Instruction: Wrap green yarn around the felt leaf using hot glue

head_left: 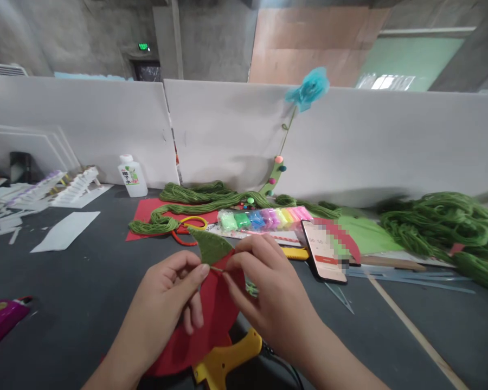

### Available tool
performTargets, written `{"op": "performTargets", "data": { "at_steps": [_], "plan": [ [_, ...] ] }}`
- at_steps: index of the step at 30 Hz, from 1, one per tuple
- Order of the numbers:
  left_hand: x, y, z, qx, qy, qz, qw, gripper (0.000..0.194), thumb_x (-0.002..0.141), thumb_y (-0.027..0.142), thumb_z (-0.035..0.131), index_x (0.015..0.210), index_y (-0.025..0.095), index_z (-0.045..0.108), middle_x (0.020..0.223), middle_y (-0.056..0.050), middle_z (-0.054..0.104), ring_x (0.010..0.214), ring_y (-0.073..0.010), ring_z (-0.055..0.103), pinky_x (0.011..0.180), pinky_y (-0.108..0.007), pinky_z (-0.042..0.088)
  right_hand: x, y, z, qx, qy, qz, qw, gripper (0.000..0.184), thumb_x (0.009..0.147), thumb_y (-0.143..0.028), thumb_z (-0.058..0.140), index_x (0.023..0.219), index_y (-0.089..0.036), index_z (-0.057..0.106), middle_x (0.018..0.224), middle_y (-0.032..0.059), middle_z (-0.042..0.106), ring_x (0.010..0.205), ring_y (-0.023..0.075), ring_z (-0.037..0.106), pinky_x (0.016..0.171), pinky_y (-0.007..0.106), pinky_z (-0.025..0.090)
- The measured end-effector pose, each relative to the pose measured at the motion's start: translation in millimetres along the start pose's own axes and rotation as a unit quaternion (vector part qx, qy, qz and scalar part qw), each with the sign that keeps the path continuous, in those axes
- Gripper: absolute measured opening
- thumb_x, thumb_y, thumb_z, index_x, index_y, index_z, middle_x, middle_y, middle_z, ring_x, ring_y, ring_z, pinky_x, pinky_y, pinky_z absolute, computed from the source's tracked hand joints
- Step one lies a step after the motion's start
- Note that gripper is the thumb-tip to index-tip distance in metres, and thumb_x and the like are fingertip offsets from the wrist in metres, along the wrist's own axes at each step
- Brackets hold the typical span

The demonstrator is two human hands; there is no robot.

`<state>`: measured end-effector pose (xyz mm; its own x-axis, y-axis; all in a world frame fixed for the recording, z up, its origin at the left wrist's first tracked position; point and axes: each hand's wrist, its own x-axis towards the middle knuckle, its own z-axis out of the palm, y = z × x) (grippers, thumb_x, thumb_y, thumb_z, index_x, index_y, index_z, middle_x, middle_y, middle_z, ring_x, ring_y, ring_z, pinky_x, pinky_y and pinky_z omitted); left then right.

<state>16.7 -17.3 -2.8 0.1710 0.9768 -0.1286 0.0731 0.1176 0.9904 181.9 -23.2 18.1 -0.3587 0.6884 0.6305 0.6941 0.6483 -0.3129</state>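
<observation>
A green leaf-shaped piece points up and to the left just beyond my fingertips. My left hand pinches at its lower edge, where a thin strand runs across to the other hand. My right hand has its thumb and fingers closed on the strand's right side. Beneath both hands lies a red sheet with a curved edge, partly covered by them. A yellow glue gun rests at the sheet's lower right, and a dark cord leads away from it.
Green yarn lies behind my hands, with a larger heap at the right. Packs of coloured clay, scissors and a phone sit nearby. A white bottle stands before the white partition.
</observation>
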Motion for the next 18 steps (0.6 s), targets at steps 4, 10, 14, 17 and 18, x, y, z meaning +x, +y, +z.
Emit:
{"op": "performTargets", "data": {
  "at_steps": [4,10,14,17,18],
  "plan": [
    [6,2,-13.2,0.052,0.095,0.037,0.993,0.023,0.077,0.043,0.058,0.077,0.019,0.056,0.036,0.005,0.056,0.032,-0.0114,0.049,0.036,-0.019,0.039,-4,-4,-6,0.004,-0.067,0.002,0.998,0.012,0.082,-0.012,0.046,0.078,-0.018,0.056,0.078,0.0042,0.055,0.072,0.0162,0.05,0.063,0.028,0.04],
    [18,-1,-30.5,0.139,0.167,0.049,0.975,0.022,0.078,0.042,0.057,0.078,0.02,0.057,0.038,0.006,0.057,0.036,-0.0112,0.05,0.041,-0.02,0.041,-30,-19,30,-0.13,-0.406,-0.078,0.901,0.017,0.07,-0.018,0.063,0.087,-0.014,0.063,0.076,0.0069,0.063,0.065,0.0228,0.058,0.048,0.031,0.036],
    [23,-4,-32.7,0.146,0.173,0.062,0.972,0.021,0.078,0.041,0.057,0.08,0.02,0.056,0.039,0.006,0.057,0.037,-0.0113,0.05,0.042,-0.02,0.041,-38,-26,54,-0.173,-0.445,-0.057,0.877,0.019,0.071,-0.014,0.062,0.09,-0.013,0.063,0.082,0.01,0.064,0.072,0.0252,0.061,0.05,0.032,0.041],
    [27,-8,-36.6,0.147,0.182,0.069,0.97,0.021,0.077,0.04,0.057,0.081,0.02,0.057,0.04,0.006,0.057,0.037,-0.0118,0.051,0.042,-0.021,0.041,-40,-24,53,-0.164,-0.451,-0.053,0.875,0.02,0.069,-0.014,0.062,0.089,-0.014,0.062,0.082,0.0082,0.064,0.065,0.0217,0.061,0.044,0.029,0.036],
    [28,-10,-39.1,0.146,0.186,0.071,0.969,0.02,0.077,0.04,0.057,0.081,0.02,0.057,0.041,0.006,0.058,0.037,-0.012,0.051,0.042,-0.021,0.041,-39,-22,50,-0.156,-0.447,-0.055,0.879,0.021,0.068,-0.014,0.061,0.09,-0.015,0.061,0.083,0.0071,0.064,0.061,0.0198,0.06,0.042,0.028,0.034]
  ]
}}
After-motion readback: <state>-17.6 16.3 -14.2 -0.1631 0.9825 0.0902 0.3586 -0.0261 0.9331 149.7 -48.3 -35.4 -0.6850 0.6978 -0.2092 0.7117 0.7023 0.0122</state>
